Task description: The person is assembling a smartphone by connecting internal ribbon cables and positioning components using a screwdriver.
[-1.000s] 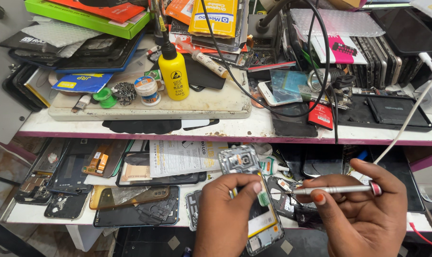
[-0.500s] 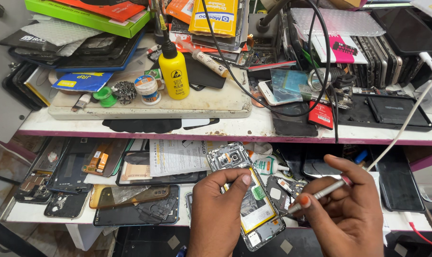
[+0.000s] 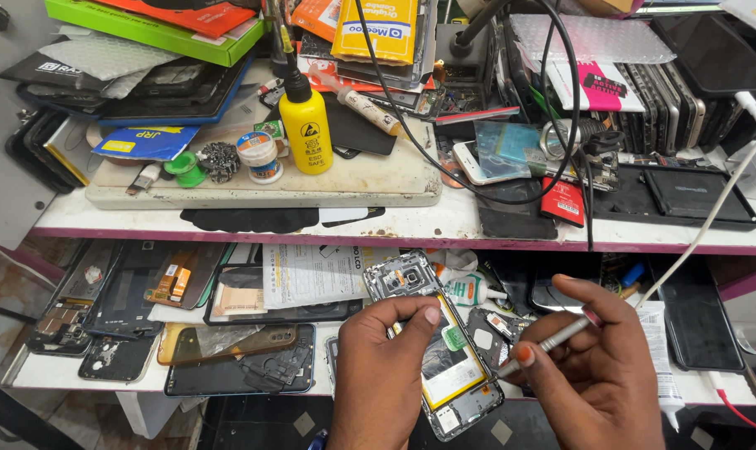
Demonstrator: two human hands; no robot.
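My left hand (image 3: 376, 379) grips an opened phone (image 3: 445, 354) with its back cover off, thumb across the upper edge; a yellow-edged battery and circuit board show inside. My right hand (image 3: 599, 379) holds a thin silver screwdriver (image 3: 549, 342) like a pen, its tip touching the phone's right edge near the lower part of the battery. Both hands are over the lower shelf at the bottom centre of the head view.
The lower shelf (image 3: 78, 375) carries phone back covers, frames, a printed paper sheet (image 3: 311, 275) and a glue tube (image 3: 665, 358). On the upper bench sit a stained work mat (image 3: 270, 187), a yellow bottle (image 3: 305, 129), black cables (image 3: 561, 125), boxes and stacked phone parts.
The right hand has turned the screwdriver from level to slanted, and its tip has come down onto the phone's right edge. The left hand shifted the phone slightly.
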